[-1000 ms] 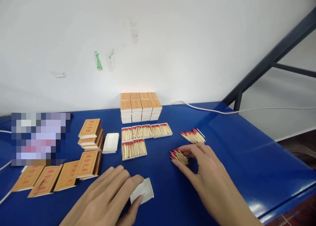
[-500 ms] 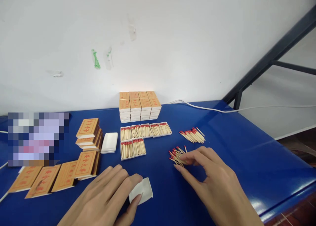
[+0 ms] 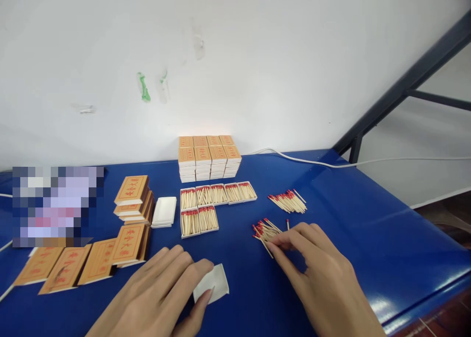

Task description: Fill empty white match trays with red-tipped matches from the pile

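Observation:
My left hand grips an empty white matchbox tray between thumb and forefinger, close to the table's near side. Over on the right, the thumb and fingertips of my right hand are pinched on matches at the near pile of red-tipped matches. How many it holds is hidden. One match head pokes out behind these fingers. A second, neater pile of matches lies farther back. Left of the piles, several trays filled with matches stand in two rows.
Stacked closed matchboxes stand by the wall. Empty white trays are stacked beside a pile of orange matchbox sleeves, with more sleeves at front left. A blurred-out object lies far left. A white cable crosses the back.
My right thumb and fingertips have closed together at the near match pile, shifting some matches there. My left hand and the white tray stay in place.

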A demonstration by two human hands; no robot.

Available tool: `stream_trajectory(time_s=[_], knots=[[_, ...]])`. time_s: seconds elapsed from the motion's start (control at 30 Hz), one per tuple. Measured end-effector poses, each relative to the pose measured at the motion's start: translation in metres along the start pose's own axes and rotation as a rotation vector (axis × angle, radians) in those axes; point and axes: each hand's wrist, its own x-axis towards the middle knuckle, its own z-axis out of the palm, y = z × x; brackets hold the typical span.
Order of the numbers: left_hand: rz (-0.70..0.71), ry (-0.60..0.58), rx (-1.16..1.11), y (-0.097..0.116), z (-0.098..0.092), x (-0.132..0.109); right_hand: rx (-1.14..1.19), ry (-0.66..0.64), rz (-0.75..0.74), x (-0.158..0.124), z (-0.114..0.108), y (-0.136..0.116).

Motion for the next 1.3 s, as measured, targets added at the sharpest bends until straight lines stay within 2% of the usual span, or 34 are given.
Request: stream_trajectory(time_s=[0.17, 0.27, 0.53, 0.7, 0.9, 1.3], knots=[[0.002, -0.015, -0.005, -0.002, -0.001, 0.000, -0.236, 0.138, 0.162, -0.001, -0.009, 0.013], [0.002, -0.023, -0.012, -0.002, -0.002, -0.001, -0.326, 0.119, 0.222, -0.002, -0.007, 0.016], [0.004, -0.014, 0.001, -0.002, 0.001, 0.000, -0.139, -0.013, 0.136, 0.004, 0.010, 0.010], [0.010, -0.014, 0.019, -0.001, 0.000, 0.000, 0.019, -0.158, 0.139, 0.008, 0.006, 0.015], [-0.014, -0.011, 0.006, 0.001, 0.001, -0.002, 0.094, -0.257, 0.168, 0.013, -0.002, 0.015], [-0.020, -0.059, -0.011, 0.000, 0.000, -0.004, 0.128, -0.254, 0.131, 0.015, -0.003, 0.022]])
